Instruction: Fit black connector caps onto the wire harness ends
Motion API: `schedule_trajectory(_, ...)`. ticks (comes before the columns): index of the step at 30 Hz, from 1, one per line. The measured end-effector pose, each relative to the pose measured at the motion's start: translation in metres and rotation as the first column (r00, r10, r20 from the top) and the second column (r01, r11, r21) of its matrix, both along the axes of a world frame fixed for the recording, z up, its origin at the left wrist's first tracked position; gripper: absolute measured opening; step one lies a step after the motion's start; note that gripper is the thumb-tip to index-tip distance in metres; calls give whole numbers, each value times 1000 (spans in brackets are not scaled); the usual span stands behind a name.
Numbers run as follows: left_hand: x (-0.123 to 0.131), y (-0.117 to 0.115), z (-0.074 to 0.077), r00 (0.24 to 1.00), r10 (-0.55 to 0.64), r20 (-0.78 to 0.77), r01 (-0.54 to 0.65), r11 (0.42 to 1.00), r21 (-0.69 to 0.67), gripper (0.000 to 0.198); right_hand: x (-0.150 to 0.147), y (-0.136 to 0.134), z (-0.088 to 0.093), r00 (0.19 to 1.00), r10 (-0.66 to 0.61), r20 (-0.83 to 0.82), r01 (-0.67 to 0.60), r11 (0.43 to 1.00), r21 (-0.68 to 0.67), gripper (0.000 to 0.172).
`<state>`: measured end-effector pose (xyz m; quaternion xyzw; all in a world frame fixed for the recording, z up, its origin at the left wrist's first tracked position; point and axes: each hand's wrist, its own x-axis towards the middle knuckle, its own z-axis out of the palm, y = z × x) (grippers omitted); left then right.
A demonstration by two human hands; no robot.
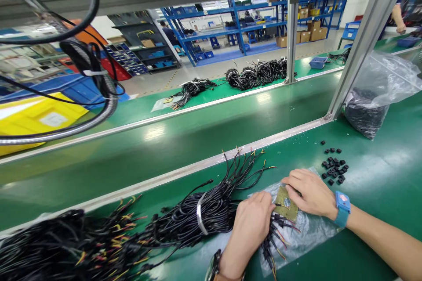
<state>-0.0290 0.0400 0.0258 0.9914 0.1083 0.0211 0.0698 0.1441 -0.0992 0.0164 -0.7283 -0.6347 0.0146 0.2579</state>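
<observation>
My left hand point(252, 219) is closed in a pinch on a black cable, whose stripped yellow-tipped wires point(281, 205) poke out over an olive square plate point(292, 213) with a hole in it. Right beside the plate's far edge, my right hand point(310, 191) has its fingers curled together; a bit of something dark shows between thumb and forefinger, too hidden to name. Under the plate lies a clear plastic bag point(318, 230). Several black cable ends with connectors and coloured wires point(275, 241) rest on that bag, below my left hand.
A tied bundle of black cables point(204, 210) lies left of my hands, with a larger loose pile point(66, 246) farther left. Small black parts point(334, 167) are scattered right. A metal post point(356, 48) stands beside a plastic bag of black pieces point(367, 114). Cable bundles point(257, 73) lie across the bench.
</observation>
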Motion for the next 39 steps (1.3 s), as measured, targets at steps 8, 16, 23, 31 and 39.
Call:
schedule_trajectory(8,-3,4,3,997,-59,52,65,992,-111,17,0,1,1,1000,13,12,-13,1000,-6,21)
schedule_trajectory(16,-4,7,-2,993,-74,86,87,984,-155,24,1,0,0,1000,9,10,-8,1000,-30,21)
schedule_trajectory(23,-4,9,-5,994,-47,100,63,984,-166,23,1,0,1,1000,-4,6,5,999,-41,21)
schedule_trajectory(31,-4,10,1,995,-44,91,61,977,-204,20,0,0,2,1000,4,21,-3,999,-54,22)
schedule_trajectory(39,-1,7,-4,994,-54,100,58,998,-39,22,0,0,2,1000,15,17,-14,998,-59,22)
